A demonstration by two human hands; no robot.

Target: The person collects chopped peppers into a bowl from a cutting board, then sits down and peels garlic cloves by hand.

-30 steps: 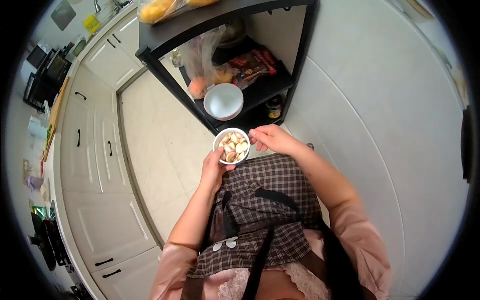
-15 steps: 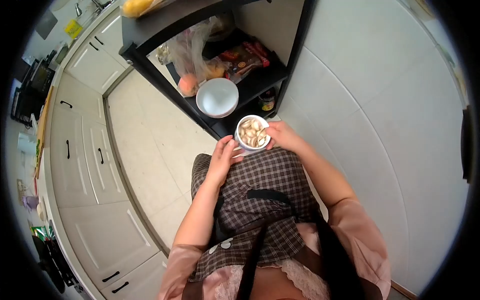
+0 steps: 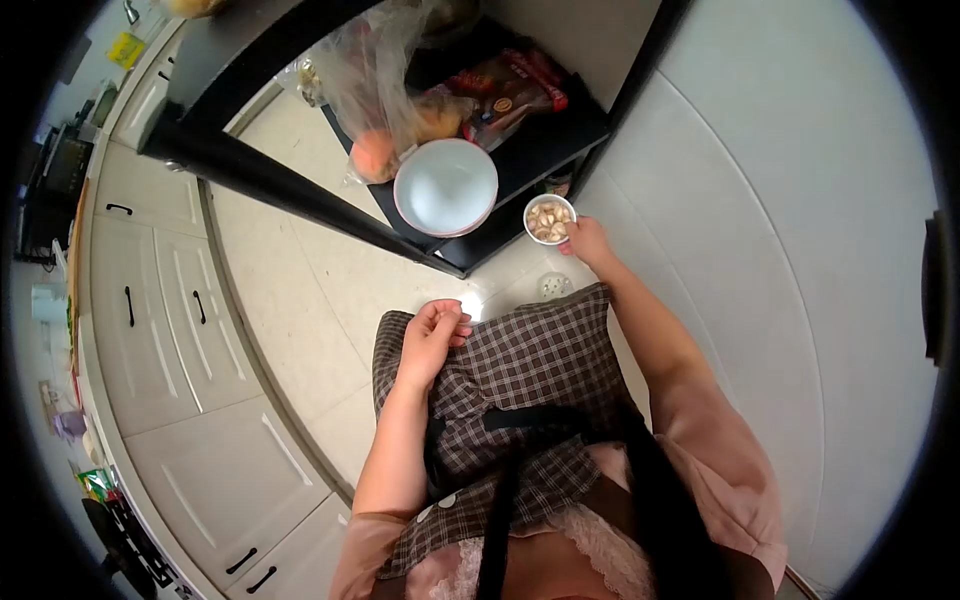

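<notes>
A small white bowl of garlic cloves [image 3: 549, 219] is held out at the lower right front of the black shelf. My right hand [image 3: 588, 243] grips its right rim, thumb on top. My left hand [image 3: 432, 338] rests over the checked apron [image 3: 530, 350] on my lap, its fingers curled in with nothing visible in them. A larger white bowl [image 3: 446, 187] stands on the middle shelf, left of the small bowl and apart from it.
The black shelf unit [image 3: 300, 195] holds a clear bag with orange fruit [image 3: 374, 155] and a dark red packet [image 3: 510, 95]. A pale wall [image 3: 740, 250] rises on the right. White cabinets [image 3: 220, 480] line the left. A round perforated piece [image 3: 555, 286] lies on the floor.
The small bowl has passed from my left hand to my right hand and moved right and forward toward the lower shelf. My left hand has drawn back and curled. The view has shifted closer to the shelf.
</notes>
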